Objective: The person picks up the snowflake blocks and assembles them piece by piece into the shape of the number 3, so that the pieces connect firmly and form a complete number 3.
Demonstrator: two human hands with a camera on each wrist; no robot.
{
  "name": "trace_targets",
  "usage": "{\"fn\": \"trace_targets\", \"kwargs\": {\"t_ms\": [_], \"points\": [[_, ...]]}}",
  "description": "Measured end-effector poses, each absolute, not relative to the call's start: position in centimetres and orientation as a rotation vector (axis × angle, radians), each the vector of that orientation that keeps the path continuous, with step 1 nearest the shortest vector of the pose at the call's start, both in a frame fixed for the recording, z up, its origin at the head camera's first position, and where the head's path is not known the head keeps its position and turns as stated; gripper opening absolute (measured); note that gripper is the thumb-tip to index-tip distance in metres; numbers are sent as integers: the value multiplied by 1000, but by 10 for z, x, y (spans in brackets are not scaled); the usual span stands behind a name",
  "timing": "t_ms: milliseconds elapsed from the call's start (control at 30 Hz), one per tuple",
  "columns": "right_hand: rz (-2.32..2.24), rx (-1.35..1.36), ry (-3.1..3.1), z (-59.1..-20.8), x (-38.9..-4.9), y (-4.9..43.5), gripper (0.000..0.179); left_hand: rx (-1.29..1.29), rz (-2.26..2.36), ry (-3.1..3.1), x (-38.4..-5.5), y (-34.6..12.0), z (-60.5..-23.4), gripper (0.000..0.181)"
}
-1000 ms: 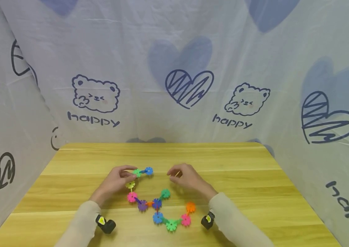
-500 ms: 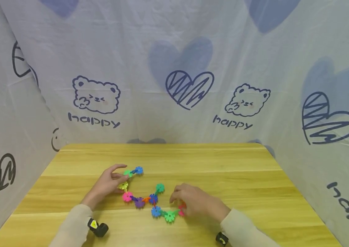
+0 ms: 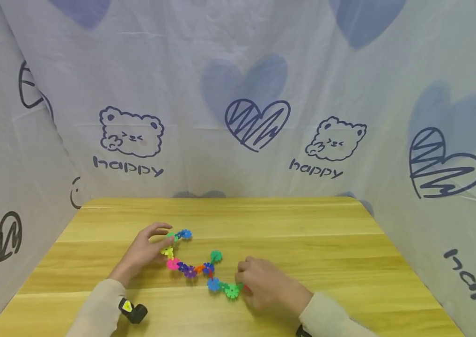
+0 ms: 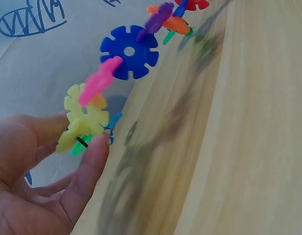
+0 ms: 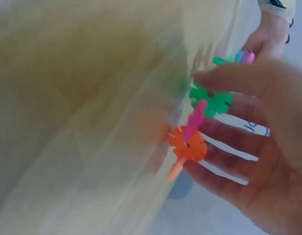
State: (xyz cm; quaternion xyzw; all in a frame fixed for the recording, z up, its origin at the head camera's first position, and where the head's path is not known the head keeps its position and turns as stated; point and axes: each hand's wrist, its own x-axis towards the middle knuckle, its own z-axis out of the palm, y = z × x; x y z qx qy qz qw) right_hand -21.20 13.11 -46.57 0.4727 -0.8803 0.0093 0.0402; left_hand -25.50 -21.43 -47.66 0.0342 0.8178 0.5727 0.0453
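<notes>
A chain of colourful interlocking plastic snowflake discs (image 3: 190, 271) curves across the wooden table between my hands. My left hand (image 3: 142, 250) pinches the chain near its left end, by the green and yellow discs; a yellow disc (image 4: 87, 115) stands beside the thumb in the left wrist view. A blue disc (image 3: 185, 234) ends the chain beyond those fingers. My right hand (image 3: 269, 283) has its fingers curled round the chain's other end, covering most of the pink disc in the head view. An orange disc (image 5: 187, 143) and a green disc (image 5: 212, 100) show against those fingers in the right wrist view.
The wooden table (image 3: 326, 234) reaches back to a pale curtain (image 3: 195, 117) printed with hearts and bears, which also hangs at both sides. A green disc (image 3: 216, 256) branches off the chain's middle. A small black wrist camera (image 3: 134, 312) sits on the left sleeve.
My right hand has come down and toward me onto the chain's right end, covering its pink and orange discs. My left hand has shifted left with the chain, whose middle has moved slightly too.
</notes>
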Motion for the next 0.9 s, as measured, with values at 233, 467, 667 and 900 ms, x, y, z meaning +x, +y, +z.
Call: {"fn": "trace_targets", "kwargs": {"t_ms": [233,467,667,900], "points": [[404,1277,-2743,-464,-215,136,10,298,1709,2530,-257,-217,-468,42],[1171,1102,-2803,-445,-227,149,4,611,1731,2294,-264,-233,-453,48],[1538,991,-2786,-435,-237,165,10,693,1735,2133,-270,-239,-442,57],[2033,822,-2725,-437,-247,174,27,624,1433,2563,-280,-227,-433,43]]}}
